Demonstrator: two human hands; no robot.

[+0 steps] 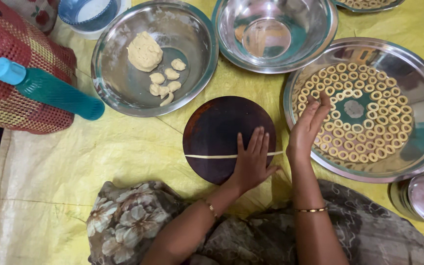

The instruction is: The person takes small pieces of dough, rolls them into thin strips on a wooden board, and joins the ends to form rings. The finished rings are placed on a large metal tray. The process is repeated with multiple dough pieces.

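Observation:
A dark round wooden board (pixel 217 127) lies on the yellow sheet in front of me. Across it runs a thin pale dough strand (pixel 207 156). My left hand (pixel 251 159) lies flat on the strand's right part, fingers together and pointing away. My right hand (pixel 307 125) hovers open over the left rim of a large steel plate (pixel 418 142), fingers stretched toward several small dough rings (pixel 364 105) laid in circles on it. It holds nothing.
A steel bowl (pixel 119 88) at upper left holds a dough lump (pixel 144 51) and small pieces. An empty steel bowl (pixel 320 29) sits behind. A teal bottle (pixel 50 89) rests on a red basket (pixel 6 103). A steel lidded tin (pixel 420 196) stands at right.

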